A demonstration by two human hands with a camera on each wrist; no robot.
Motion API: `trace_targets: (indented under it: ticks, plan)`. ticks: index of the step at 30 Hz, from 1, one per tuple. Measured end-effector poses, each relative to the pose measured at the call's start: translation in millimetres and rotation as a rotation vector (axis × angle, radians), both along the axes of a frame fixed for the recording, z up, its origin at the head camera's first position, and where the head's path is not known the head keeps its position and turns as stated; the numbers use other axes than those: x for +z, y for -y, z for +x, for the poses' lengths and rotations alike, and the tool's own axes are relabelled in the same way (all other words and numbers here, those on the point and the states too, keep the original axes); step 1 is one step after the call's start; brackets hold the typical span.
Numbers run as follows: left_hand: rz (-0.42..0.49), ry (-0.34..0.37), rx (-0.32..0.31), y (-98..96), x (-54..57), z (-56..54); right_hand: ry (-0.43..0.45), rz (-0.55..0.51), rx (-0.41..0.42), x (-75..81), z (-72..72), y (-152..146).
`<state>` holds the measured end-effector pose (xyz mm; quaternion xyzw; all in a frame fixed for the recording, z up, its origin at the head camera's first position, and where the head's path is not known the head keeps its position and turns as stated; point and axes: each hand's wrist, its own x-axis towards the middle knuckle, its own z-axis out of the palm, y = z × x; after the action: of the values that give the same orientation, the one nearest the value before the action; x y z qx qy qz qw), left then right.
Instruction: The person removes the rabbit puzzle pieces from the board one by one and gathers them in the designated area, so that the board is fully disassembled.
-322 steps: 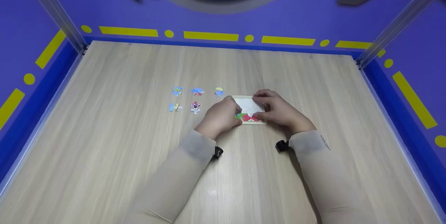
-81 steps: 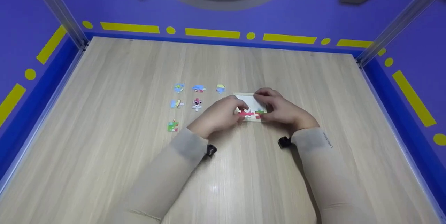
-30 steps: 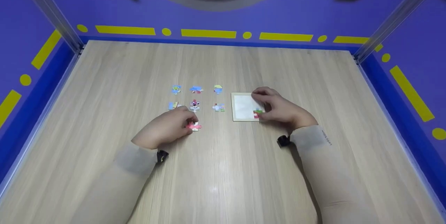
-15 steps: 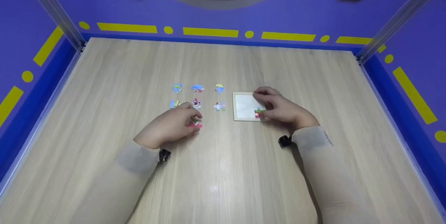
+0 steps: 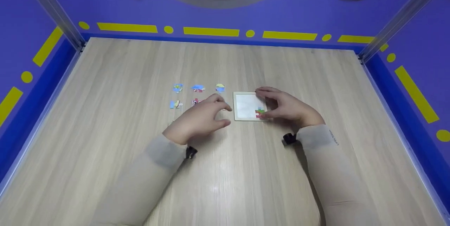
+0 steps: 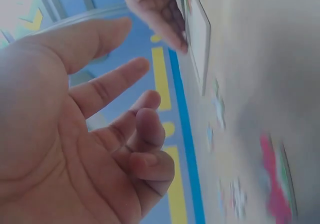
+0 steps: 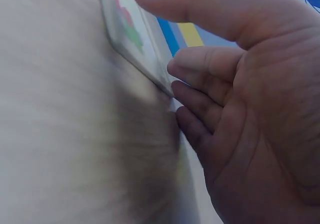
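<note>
My left hand [image 5: 202, 117] is above the table with thumb and fingers apart, holding nothing. In the left wrist view its palm shows, and a blurred pink jigsaw piece [image 6: 274, 184] lies on the table away from the fingers. My right hand [image 5: 288, 106] holds the right side of a square puzzle frame [image 5: 235, 106], fingers at the far corner and thumb by the near one. A red-and-green jigsaw piece [image 5: 259, 114] sits in the frame's near right corner, partly behind the thumb. The rest of the frame's white floor is bare.
Left of the frame lie several loose pieces: a blue-green piece [image 5: 177, 87], a blue-red piece [image 5: 198, 88], a yellow-blue piece [image 5: 220, 87], a blue-yellow piece [image 5: 175, 104] and a red-white piece [image 5: 195, 102]. Others are hidden beneath the left arm. Blue walls surround the wooden table [image 5: 123, 113].
The left hand has released the pink piece on the table left of the frame and moved right towards the frame. Earlier, that piece was inside the frame. The right hand has stayed at the frame.
</note>
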<state>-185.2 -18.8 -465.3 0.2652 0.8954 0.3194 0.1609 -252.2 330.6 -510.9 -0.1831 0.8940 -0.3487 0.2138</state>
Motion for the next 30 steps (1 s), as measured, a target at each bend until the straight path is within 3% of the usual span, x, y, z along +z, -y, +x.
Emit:
trace_targets:
  ticks: [7,14,21,26,30]
  plan:
    - [-0.026,-0.01,-0.022,-46.4,-7.4,-16.2,-0.036,0.063,-0.006,4.6,-1.0,-7]
    - [-0.079,-0.013,-0.016,-83.6,-18.2,-30.8,-0.112,0.067,0.052,5.0,-0.6,-12]
    - [-0.155,-0.02,-0.024,-107.7,-25.8,-38.5,-0.146,0.045,0.094,1.7,-0.7,-13]
    - [-0.202,-0.025,-0.044,-116.9,-28.0,-37.7,-0.131,0.025,0.096,1.3,-0.3,-10]
    - [-0.196,-0.015,-0.027,-120.6,-27.7,-37.2,-0.11,0.035,0.081,4.1,0.2,-7]
